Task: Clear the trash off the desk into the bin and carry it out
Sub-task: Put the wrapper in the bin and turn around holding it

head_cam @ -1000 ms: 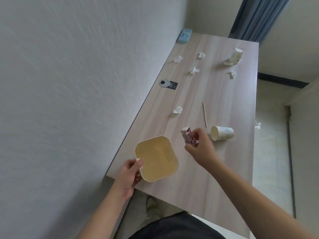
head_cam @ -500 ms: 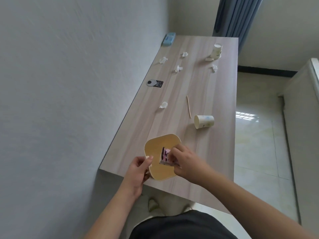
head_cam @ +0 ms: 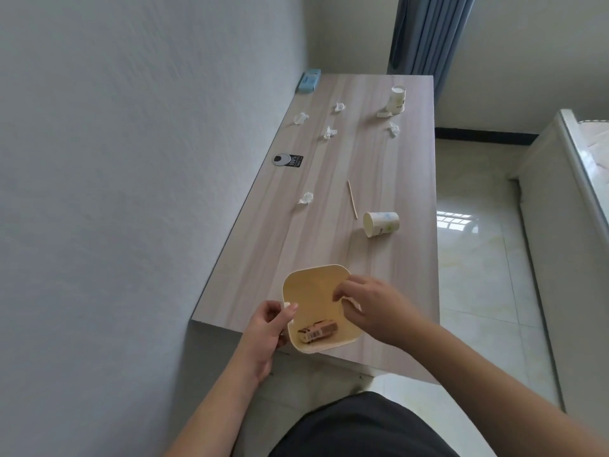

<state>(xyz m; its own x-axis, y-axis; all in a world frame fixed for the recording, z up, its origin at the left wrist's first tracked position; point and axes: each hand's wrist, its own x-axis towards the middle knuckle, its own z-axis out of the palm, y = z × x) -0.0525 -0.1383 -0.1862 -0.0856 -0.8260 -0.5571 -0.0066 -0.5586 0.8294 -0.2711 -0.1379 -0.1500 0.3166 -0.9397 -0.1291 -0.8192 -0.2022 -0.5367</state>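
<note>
A small cream bin (head_cam: 316,268) stands at the near end of the wooden desk (head_cam: 379,159). My left hand (head_cam: 267,328) grips its left rim. A small printed wrapper (head_cam: 318,331) lies inside on the bin's bottom. Over the bin's right rim hovers my right hand (head_cam: 372,305), fingers loosely apart and holding nothing. Farther along the desk lie a tipped paper cup (head_cam: 381,223), a thin wooden stick (head_cam: 352,198) and a crumpled tissue (head_cam: 305,198). Several more tissue wads (head_cam: 329,132) and an upright paper cup (head_cam: 397,99) are at the far end.
A wall runs along the desk's left side. A blue box (head_cam: 78,81) sits in the far left corner, and a cable grommet (head_cam: 280,159) is near the wall. White furniture (head_cam: 560,225) stands right of the tiled floor (head_cam: 474,275). A curtain (head_cam: 428,34) hangs behind the desk.
My right hand carried the wrapper from the desk over the bin and let it go; it now lies in the bin. My left hand kept its hold on the rim.
</note>
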